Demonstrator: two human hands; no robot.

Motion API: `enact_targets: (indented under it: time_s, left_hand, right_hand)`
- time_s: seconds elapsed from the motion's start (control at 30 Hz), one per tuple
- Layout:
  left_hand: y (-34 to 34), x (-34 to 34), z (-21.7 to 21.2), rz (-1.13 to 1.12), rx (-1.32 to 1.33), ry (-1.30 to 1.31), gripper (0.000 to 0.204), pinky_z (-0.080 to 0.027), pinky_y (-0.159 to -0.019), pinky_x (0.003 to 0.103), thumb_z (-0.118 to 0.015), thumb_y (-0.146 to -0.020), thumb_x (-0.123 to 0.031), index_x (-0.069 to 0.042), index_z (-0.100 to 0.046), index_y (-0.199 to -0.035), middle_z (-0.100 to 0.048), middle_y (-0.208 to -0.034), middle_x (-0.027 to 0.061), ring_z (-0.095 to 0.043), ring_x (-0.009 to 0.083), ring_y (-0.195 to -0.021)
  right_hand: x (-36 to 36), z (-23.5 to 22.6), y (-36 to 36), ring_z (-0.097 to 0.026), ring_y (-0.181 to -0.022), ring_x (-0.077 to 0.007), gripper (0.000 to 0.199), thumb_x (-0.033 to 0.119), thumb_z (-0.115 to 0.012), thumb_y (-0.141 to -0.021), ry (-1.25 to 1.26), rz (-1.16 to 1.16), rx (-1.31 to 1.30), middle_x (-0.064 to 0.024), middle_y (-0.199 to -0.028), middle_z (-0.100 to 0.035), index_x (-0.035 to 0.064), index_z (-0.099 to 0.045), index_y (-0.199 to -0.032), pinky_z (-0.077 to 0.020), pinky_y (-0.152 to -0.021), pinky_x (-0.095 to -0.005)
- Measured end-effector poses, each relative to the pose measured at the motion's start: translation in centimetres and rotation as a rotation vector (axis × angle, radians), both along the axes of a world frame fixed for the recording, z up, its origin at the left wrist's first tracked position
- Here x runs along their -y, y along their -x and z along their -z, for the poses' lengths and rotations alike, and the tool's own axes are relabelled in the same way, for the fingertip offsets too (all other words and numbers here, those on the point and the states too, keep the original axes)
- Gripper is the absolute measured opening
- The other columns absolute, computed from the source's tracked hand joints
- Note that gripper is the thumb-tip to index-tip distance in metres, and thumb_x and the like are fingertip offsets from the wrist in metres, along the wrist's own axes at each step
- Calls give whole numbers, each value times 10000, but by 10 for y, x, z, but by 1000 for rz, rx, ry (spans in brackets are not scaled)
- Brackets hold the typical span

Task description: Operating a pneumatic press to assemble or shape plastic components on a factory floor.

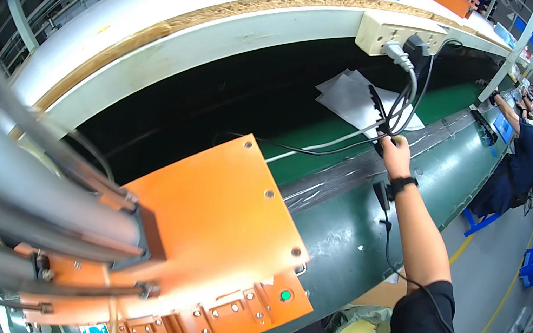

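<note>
Glossy dark-green counter (pixel 339 240) ran beyond and right of the flat orange metal plate (pixel 217 201), with a seated co-worker in dark clothing (pixel 531 152) far off to the plate's right. Right hand (pixel 395 155), past the plate's upper right corner, looked closed, fingers curled round a slim black object (pixel 375 102); exact kind unclear among the cables. Left hand out of view, state could not be told.

Thin white cable (pixel 413 92) and thin black cable (pixel 426 88) looped down to the right hand from the cream rectangular power strip (pixel 375 34), mounted above and right of the plate. Loose white paper sheets (pixel 342 99) lay under the loops, same side of the plate.

Main risk, as judged: snagging. Loops crossed right at the fingers, so a pull on the black object could have tugged a plug loose or dragged the sheets. Another cord, black with a thick black connector (pixel 381 195), trailed by the forearm right of the plate; an arm sweep might have caught it. Blurred grey metal cylinder (pixel 50 178) stood over the plate's left side; if it moved, slack cable there could have been pinched.
</note>
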State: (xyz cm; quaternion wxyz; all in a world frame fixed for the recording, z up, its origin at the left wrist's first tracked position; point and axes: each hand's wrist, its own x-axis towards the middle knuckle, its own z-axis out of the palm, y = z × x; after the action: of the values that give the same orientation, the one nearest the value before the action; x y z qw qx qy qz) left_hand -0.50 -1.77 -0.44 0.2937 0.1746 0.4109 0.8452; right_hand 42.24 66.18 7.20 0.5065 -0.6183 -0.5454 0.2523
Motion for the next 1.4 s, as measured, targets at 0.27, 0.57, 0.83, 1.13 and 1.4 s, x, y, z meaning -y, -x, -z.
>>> enact_targets:
  time_s: [0.27,0.57,0.83,1.13,1.4]
  left_hand:
    - [-57,-30,-85,-607,-232,619,474,-427,-1037,422,-345,-1029,-277,-32,-352,-1434,-461,-1377,184,-504,292,-1231]
    - [-115,-6,-160,42,-1394,218,676,-368,-1012,543,-770,-735,-446,-93,-533,-1260,-535,-1276,177,-483,386,-1215]
    - [-113,-22,-183,356,-1580,279,799,-427,-987,476,-856,-628,-415,-50,-536,-1262,-570,-1272,144,-537,368,-1208]
    - [-36,-39,-209,135,-1650,469,710,-442,-970,428,-835,-634,-213,-33,-549,-1259,-579,-1221,208,-554,384,-1152]
    - [2,-60,-223,276,-1725,635,666,-426,-964,418,-749,-631,-180,-58,-556,-1256,-571,-1198,144,-534,348,-1123]
  right_hand:
    - [254,-45,-75,-622,-1060,-330,379,287,-563,-932,518,-583,-1209,-137,-1090,-618,47,-509,-1220,-502,-961,-472]
    - [467,-49,24,-454,-1279,-318,968,126,-838,-715,867,-1619,-1001,-154,-1415,-416,20,-256,-1480,-311,-1110,-513]
    - [495,-35,139,-466,-1237,-252,890,193,-819,-733,1137,-1968,-1080,-134,-1301,-474,15,-311,-1442,-337,-1096,-414]
    - [501,-31,172,-497,-1195,-212,784,429,-550,-951,966,-1986,-820,-144,-1381,-473,69,-160,-1529,-377,-1027,-357]
    - [515,-10,139,-480,-1156,-133,625,182,-571,-967,1013,-1962,-491,-80,-1349,-487,90,-268,-1506,-377,-1031,-297]
